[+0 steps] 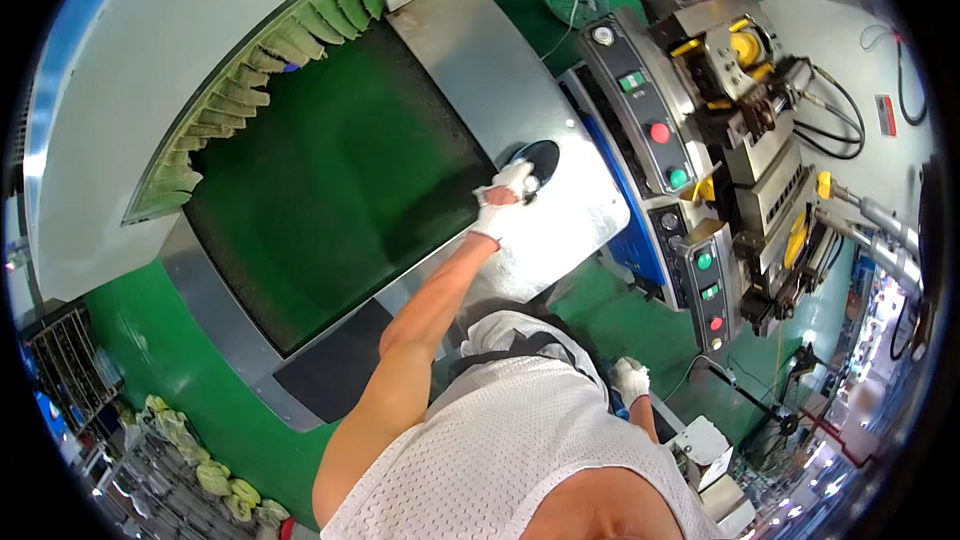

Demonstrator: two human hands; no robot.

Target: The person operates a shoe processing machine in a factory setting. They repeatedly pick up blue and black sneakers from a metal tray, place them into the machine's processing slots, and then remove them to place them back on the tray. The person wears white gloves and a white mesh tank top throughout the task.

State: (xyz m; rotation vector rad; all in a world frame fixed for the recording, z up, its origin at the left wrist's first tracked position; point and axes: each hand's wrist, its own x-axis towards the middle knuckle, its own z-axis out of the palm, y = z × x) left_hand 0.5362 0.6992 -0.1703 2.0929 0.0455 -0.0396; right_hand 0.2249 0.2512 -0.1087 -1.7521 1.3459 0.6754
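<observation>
the black disc [543, 154] lies on the bare metal counter [585, 210], close to the edge that borders the green belt [330, 180] and near the belt's corner; the counter's far edge faces the control panel [640, 100]. the person's left hand [505, 192], in a white glove, reaches over that belt-side edge and meets the disc at its near rim. the fingers seem bent over the rim, but whether they are clamped on it or merely rest there cannot be told. the right hand [631, 380], also gloved, hangs low at the person's side, well apart from the left; its fingers look loosely curled, and whether it holds anything cannot be told.

the disc looks smooth and probably stiff, light enough for one hand, though its thickness and material do not show clearly. a glossy face on smooth metal would likely slide easily, so a flat push gives little control. the rim seems the best place to take hold, thumb on one face and fingers on the other; the middle offers little to pinch. its face may scratch if dragged.
</observation>
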